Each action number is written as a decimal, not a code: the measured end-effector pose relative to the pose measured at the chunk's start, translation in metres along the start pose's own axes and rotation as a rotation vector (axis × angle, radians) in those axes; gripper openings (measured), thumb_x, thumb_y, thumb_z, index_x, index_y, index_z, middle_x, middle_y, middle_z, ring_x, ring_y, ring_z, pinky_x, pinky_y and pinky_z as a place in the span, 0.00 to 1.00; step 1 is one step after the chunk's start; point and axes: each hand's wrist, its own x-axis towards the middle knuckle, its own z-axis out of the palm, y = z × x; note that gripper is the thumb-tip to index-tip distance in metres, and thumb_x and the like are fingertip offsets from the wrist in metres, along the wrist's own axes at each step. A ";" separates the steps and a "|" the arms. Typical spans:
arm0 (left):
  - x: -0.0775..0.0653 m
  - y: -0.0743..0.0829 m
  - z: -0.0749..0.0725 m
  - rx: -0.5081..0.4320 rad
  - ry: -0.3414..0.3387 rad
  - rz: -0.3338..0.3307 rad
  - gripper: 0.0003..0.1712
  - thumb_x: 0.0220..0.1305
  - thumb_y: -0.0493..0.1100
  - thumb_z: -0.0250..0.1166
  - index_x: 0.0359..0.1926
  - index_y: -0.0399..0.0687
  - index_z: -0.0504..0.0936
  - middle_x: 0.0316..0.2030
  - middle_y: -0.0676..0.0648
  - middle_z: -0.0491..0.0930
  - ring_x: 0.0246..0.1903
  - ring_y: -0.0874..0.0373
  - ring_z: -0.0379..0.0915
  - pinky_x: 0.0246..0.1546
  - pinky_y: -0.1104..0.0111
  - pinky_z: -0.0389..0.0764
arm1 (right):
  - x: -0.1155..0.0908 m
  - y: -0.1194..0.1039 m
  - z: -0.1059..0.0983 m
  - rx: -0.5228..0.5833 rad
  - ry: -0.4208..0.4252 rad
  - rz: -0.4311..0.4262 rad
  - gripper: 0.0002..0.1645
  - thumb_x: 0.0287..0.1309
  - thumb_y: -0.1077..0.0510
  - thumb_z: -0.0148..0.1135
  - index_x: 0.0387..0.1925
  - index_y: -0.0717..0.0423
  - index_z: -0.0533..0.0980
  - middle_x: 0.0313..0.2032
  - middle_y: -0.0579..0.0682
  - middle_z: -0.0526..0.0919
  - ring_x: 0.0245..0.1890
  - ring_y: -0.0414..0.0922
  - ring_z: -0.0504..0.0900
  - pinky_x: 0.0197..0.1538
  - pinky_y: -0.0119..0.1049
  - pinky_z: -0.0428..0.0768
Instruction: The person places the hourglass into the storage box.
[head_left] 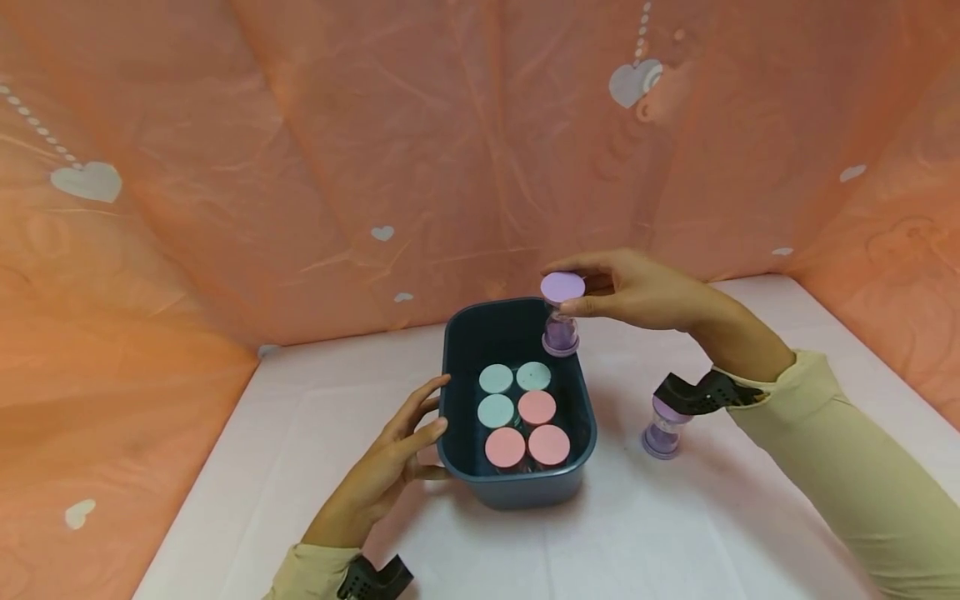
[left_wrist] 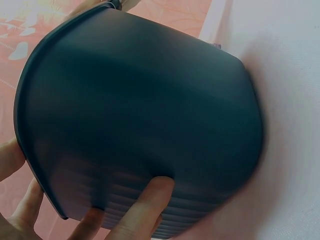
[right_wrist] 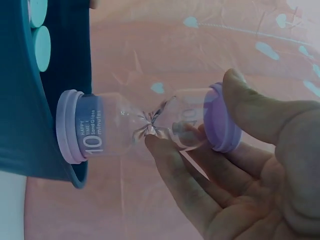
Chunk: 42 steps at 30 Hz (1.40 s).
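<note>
My right hand (head_left: 637, 292) pinches a purple-capped sand timer (head_left: 561, 333) near its top cap, held upright over the right rim of a dark blue bin (head_left: 510, 493). In the right wrist view, the timer (right_wrist: 112, 122) shows a clear waisted glass printed "10 minutes", and its lower end overlaps the bin's edge. On the bin's left side my left hand (head_left: 382, 471) rests its fingertips against the outer wall and rim. Inside the bin stand three timers with pale teal caps (head_left: 496, 379) and three with pink caps (head_left: 549, 445).
Another purple sand timer (head_left: 662, 435) stands on the white-covered table (head_left: 637, 533) right of the bin, partly behind the black strap (head_left: 701, 393) on the right wrist. An orange sheet with hearts (head_left: 420, 150) hangs behind and along both sides.
</note>
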 end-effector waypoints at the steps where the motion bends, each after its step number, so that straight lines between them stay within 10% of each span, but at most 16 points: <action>1: 0.000 0.000 0.000 -0.002 -0.002 0.000 0.34 0.73 0.48 0.56 0.75 0.67 0.57 0.75 0.41 0.48 0.67 0.36 0.60 0.51 0.40 0.79 | 0.002 0.000 0.002 0.003 -0.005 -0.005 0.30 0.63 0.55 0.66 0.65 0.55 0.72 0.56 0.53 0.80 0.57 0.48 0.81 0.62 0.45 0.78; 29: -0.002 0.000 0.000 -0.012 0.015 -0.005 0.34 0.72 0.48 0.57 0.74 0.67 0.57 0.75 0.41 0.47 0.69 0.33 0.56 0.51 0.39 0.79 | 0.047 0.014 0.032 -0.155 -0.105 -0.057 0.30 0.61 0.57 0.67 0.64 0.58 0.73 0.57 0.56 0.80 0.53 0.52 0.82 0.61 0.49 0.79; 42: -0.003 0.000 0.000 -0.018 0.013 -0.007 0.34 0.72 0.47 0.57 0.75 0.67 0.57 0.74 0.40 0.47 0.69 0.32 0.54 0.52 0.37 0.77 | 0.056 0.025 0.047 -0.458 -0.154 -0.036 0.28 0.58 0.53 0.70 0.60 0.57 0.77 0.46 0.53 0.84 0.41 0.47 0.79 0.50 0.42 0.80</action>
